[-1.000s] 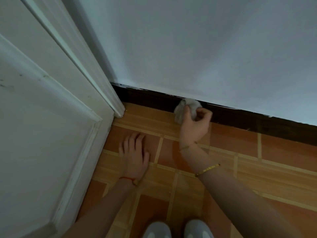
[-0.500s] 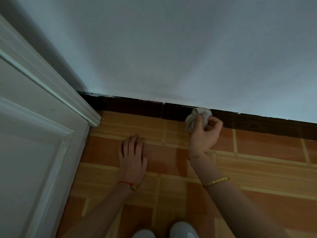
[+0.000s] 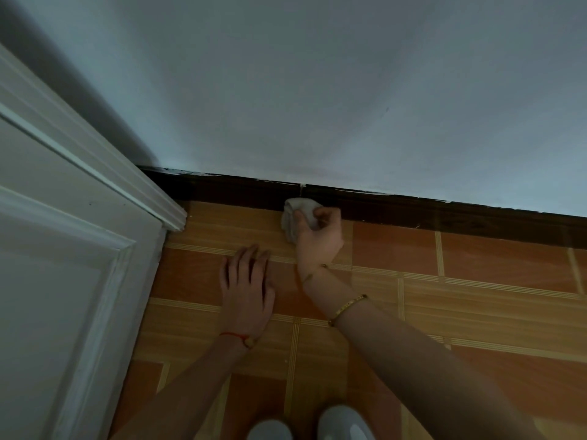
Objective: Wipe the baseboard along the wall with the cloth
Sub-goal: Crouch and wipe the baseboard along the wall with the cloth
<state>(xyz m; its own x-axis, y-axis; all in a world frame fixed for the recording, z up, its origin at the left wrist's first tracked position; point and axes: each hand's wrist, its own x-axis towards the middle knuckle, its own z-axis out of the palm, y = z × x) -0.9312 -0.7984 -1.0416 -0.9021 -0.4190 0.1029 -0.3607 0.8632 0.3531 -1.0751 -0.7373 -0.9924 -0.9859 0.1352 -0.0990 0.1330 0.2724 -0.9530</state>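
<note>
A dark brown baseboard runs along the foot of the pale wall, from the door frame on the left to the right edge. My right hand grips a crumpled light grey cloth and presses it against the baseboard next to a vertical joint in it. My left hand lies flat on the orange tiled floor, fingers spread, just left of and nearer than the right hand. It holds nothing.
A white panelled door and its frame fill the left side, meeting the baseboard at the corner. The pale wall rises above. Orange wood-pattern tiles cover the floor. Two grey shoe tips show at the bottom.
The cloth and my right hand have slid left along the baseboard, closer to the door frame. The left hand stays flat on the floor. The view has shifted.
</note>
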